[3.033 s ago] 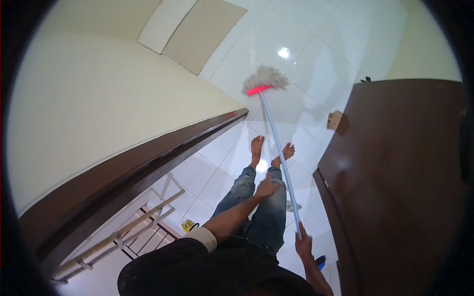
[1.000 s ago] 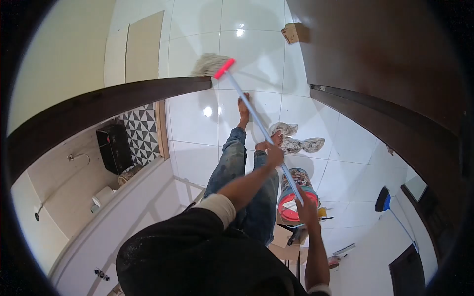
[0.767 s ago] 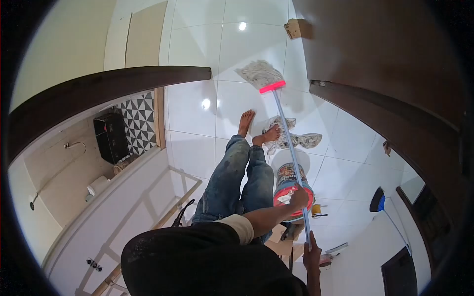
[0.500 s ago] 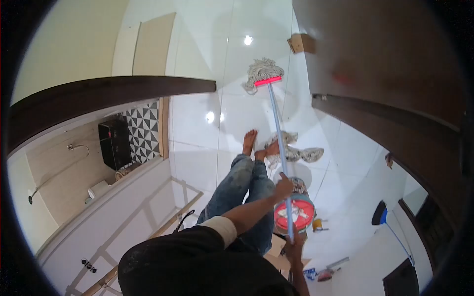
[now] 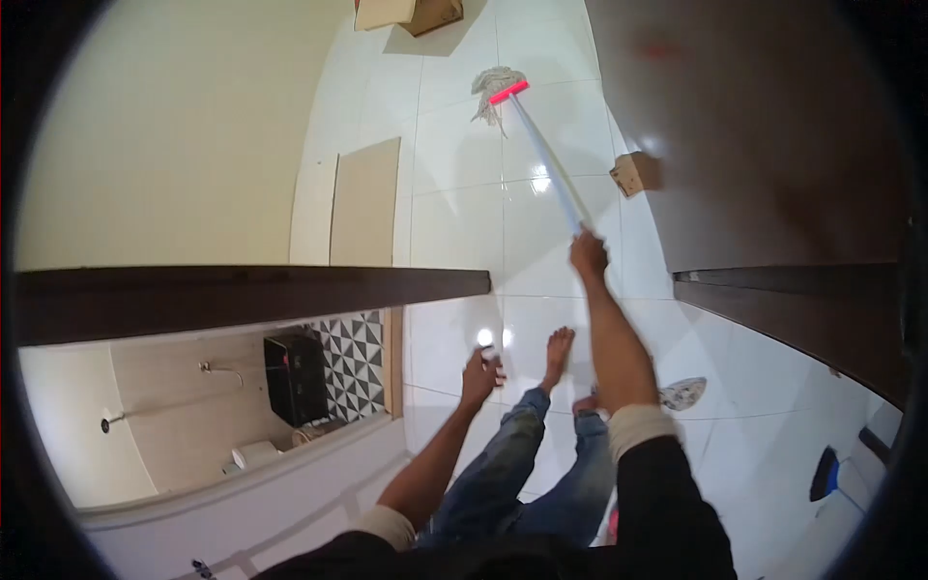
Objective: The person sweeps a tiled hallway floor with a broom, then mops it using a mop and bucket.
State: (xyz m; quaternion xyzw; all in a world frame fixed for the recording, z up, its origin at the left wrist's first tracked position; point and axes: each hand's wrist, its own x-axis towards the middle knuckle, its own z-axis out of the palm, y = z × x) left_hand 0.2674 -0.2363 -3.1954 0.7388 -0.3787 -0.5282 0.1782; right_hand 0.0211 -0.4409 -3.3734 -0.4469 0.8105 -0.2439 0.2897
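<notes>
My right hand [image 5: 588, 253] is wrapped round the near end of the pale mop handle [image 5: 549, 166]. The handle runs forward to a red clamp [image 5: 509, 93] and the grey string mop head [image 5: 496, 81], which lies on the white tiled floor. My left hand [image 5: 480, 377] is off the handle, held over the floor left of my legs, with its fingers loosely bent and apart.
Cardboard [image 5: 440, 14] lies at the far wall, and a brown piece [image 5: 633, 174] lies beside the dark door at right. A dark door edge [image 5: 251, 295] juts in from the left. Near my feet is a patterned cloth [image 5: 682, 393]. A blue broom [image 5: 825, 474] is at lower right.
My left hand has let go of the handle and moved left. My right hand has moved forward with the handle. The mop head lies farther ahead, and the view has shifted.
</notes>
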